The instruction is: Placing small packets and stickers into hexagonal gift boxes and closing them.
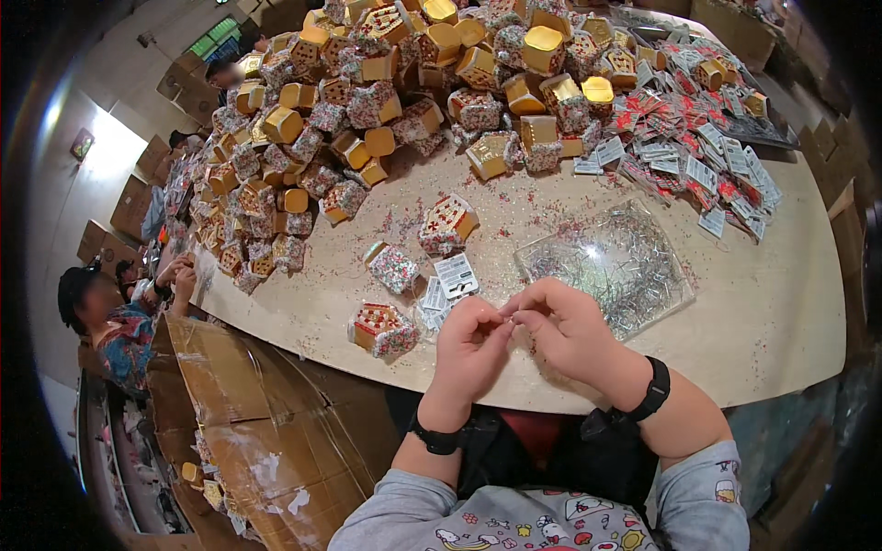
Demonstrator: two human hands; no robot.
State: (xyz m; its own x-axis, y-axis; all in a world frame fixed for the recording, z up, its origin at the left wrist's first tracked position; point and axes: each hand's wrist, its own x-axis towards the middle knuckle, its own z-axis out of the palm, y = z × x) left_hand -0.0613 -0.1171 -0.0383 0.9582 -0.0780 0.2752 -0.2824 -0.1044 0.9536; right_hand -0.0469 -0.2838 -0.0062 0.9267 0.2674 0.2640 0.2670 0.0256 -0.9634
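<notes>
Pale tabletop (781,266) is supporting the clear tray (676,301); at its near-left edge, I am remotely watching left hand (469,344) and right hand (574,329) pinching a tiny, unidentifiable item (509,320), presumably for steadiness

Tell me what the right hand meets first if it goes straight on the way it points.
The right hand would probably meet the left hand first; whether they touch now is unclear.

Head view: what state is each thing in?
Left hand: fingertips pinched; anything held is too small to tell
Right hand: pinched likewise, against the left
Clear tray: holding tangled silvery pieces
Ornament pile: heaped, facing various ways
Three ornaments: apart from the pile
Red-and-white tags: heaped untidily
Wristbands: fastened
Brown cardboard: creased, scuffed
</notes>
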